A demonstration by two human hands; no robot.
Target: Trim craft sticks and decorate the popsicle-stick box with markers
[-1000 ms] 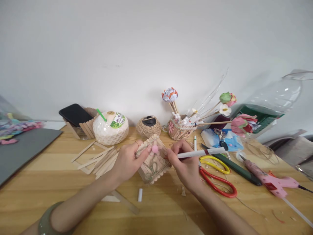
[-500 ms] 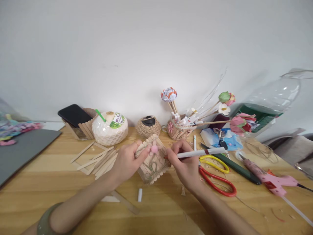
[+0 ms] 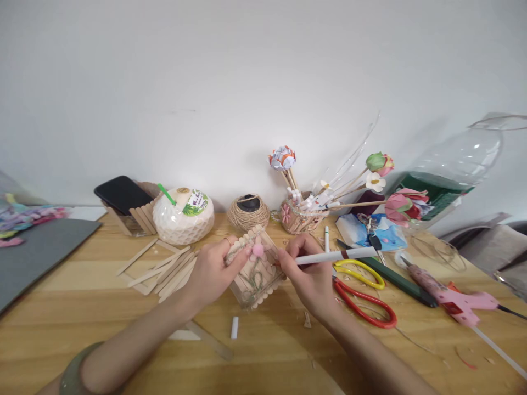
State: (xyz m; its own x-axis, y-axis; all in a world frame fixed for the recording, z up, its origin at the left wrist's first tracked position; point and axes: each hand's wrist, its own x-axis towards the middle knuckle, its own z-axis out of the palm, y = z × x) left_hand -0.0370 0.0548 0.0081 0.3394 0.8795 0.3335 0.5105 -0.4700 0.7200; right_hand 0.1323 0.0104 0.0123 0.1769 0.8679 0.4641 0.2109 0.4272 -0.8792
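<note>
My left hand (image 3: 214, 270) grips the upper left side of a small box of wooden craft sticks (image 3: 246, 274), tilted above the table. A pink-centred flower (image 3: 258, 250) and a green string bow (image 3: 256, 281) decorate its front. Between the thumb and fingers of my right hand (image 3: 307, 269) is a white marker pen (image 3: 335, 255) with a dark red band, its tip end at the box's right side. Whether the tip touches the wood is hidden by my fingers. A white pen cap (image 3: 234, 327) lies on the table below the box.
Loose craft sticks (image 3: 164, 271) lie at left, near a wrapped coconut (image 3: 184, 216) and a phone (image 3: 123, 195) in a stick holder. Behind stand a twine ball (image 3: 248, 213) and a flower basket (image 3: 302, 216). Scissors (image 3: 364, 296), a green cutter (image 3: 399, 282) and a pink glue gun (image 3: 461, 304) lie right.
The whole view has shifted slightly, so everything sits a little further left. Both hands keep their holds on the box and the marker pen, with hardly any movement.
</note>
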